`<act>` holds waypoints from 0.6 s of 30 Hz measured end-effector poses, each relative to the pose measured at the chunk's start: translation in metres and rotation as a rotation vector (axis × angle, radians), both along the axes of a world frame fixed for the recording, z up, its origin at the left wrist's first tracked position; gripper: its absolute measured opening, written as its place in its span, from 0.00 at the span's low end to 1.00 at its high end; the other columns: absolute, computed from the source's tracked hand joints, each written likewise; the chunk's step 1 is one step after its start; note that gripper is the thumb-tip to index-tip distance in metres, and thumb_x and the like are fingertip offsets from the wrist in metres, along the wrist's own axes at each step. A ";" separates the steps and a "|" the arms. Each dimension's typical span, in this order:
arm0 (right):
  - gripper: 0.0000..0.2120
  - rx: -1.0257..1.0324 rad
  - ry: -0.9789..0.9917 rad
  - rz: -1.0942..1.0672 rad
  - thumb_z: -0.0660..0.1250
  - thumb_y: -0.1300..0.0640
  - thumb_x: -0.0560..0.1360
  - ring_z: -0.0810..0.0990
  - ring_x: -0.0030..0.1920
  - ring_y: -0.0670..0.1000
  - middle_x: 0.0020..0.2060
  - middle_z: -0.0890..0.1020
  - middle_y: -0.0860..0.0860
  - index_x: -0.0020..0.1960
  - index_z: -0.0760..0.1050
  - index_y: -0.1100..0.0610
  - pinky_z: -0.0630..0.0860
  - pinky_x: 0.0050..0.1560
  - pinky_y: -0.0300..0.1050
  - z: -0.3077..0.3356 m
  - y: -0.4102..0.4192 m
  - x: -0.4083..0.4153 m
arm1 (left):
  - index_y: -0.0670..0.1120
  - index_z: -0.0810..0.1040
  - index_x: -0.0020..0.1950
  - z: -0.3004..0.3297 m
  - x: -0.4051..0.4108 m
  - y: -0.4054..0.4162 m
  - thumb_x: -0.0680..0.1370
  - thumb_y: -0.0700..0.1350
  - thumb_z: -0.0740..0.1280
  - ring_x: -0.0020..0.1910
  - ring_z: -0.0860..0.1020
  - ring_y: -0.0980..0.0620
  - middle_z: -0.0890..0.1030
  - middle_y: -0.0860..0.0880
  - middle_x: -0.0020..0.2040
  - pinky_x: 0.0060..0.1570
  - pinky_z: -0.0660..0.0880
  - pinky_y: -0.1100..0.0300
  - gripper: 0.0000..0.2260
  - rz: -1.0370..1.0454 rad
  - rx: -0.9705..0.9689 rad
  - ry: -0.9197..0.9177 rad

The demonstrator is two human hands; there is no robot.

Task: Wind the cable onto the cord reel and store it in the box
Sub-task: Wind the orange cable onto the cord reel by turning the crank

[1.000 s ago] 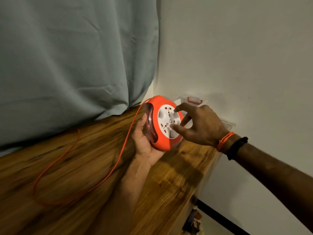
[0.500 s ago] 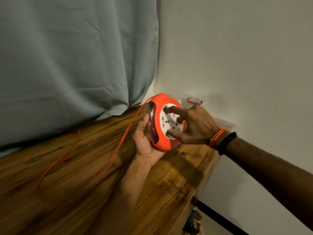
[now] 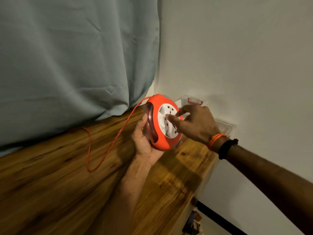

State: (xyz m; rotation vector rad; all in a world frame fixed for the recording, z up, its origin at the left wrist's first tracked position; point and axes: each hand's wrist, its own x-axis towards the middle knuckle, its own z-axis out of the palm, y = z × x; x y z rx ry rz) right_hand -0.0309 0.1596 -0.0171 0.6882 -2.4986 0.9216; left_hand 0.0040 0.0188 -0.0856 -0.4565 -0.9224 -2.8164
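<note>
- One cord reel (image 3: 162, 122), orange shell with white socket face, held on edge above the far right end of the wooden tabletop (image 3: 50, 175), near the wall corner.
- Cradled from below and behind in the left hand (image 3: 144, 141), palm up, fingers wrapped round the lower rim.
- Right hand (image 3: 196, 123) at the socket face, fingertips (image 3: 169, 117) resting on the white disc, loosely curled, clamped on nothing; apparently set to turn it.
- One cable (image 3: 108, 145), thin and orange, leaving the top of the reel and running down to the tabletop in a single slack loop, then back toward the curtain (image 3: 76, 56); far end not seen.
- Judged about partway: a fair length not yet wound.
- Handling, judged: reel rigid, smooth plastic, light enough for one hand, likely slippery at the rim; best gripped by the outer shell, leaving the disc free to spin. Cable limp, liable to kink or snag on the table edge.
- One clear box (image 3: 225, 126) with a reddish latch (image 3: 194, 100), against the wall just behind the hands; largely hidden, so open or closed cannot be told.
- Two bands on the right wrist: one orange wristband (image 3: 216, 139), one black wristband (image 3: 227, 148).
</note>
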 end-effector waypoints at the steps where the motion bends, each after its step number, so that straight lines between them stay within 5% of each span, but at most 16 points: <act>1: 0.22 0.096 0.177 0.025 0.67 0.36 0.72 0.85 0.38 0.49 0.34 0.87 0.50 0.53 0.82 0.53 0.80 0.43 0.45 0.004 0.004 0.005 | 0.43 0.72 0.75 0.000 0.000 -0.001 0.69 0.57 0.72 0.72 0.72 0.36 0.74 0.37 0.73 0.71 0.67 0.37 0.37 -0.003 0.004 -0.010; 7: 0.30 0.579 0.541 0.237 0.61 0.36 0.74 0.84 0.46 0.57 0.50 0.86 0.50 0.73 0.64 0.46 0.79 0.44 0.51 0.006 0.019 -0.002 | 0.45 0.68 0.78 -0.005 -0.005 -0.003 0.70 0.58 0.72 0.73 0.70 0.36 0.71 0.38 0.75 0.72 0.64 0.36 0.39 -0.033 0.017 -0.005; 11: 0.32 0.604 0.596 0.296 0.57 0.34 0.75 0.83 0.41 0.57 0.48 0.86 0.54 0.76 0.60 0.45 0.80 0.43 0.51 0.005 0.015 -0.010 | 0.46 0.69 0.77 -0.007 -0.007 -0.003 0.70 0.59 0.71 0.74 0.69 0.35 0.72 0.38 0.74 0.72 0.60 0.31 0.38 -0.085 0.014 -0.003; 18: 0.30 0.530 0.585 0.300 0.63 0.37 0.72 0.82 0.37 0.61 0.38 0.85 0.58 0.71 0.70 0.50 0.79 0.40 0.51 0.004 0.007 -0.014 | 0.45 0.70 0.76 -0.006 -0.005 0.000 0.72 0.59 0.69 0.71 0.72 0.36 0.75 0.38 0.71 0.72 0.60 0.31 0.36 -0.089 0.029 0.011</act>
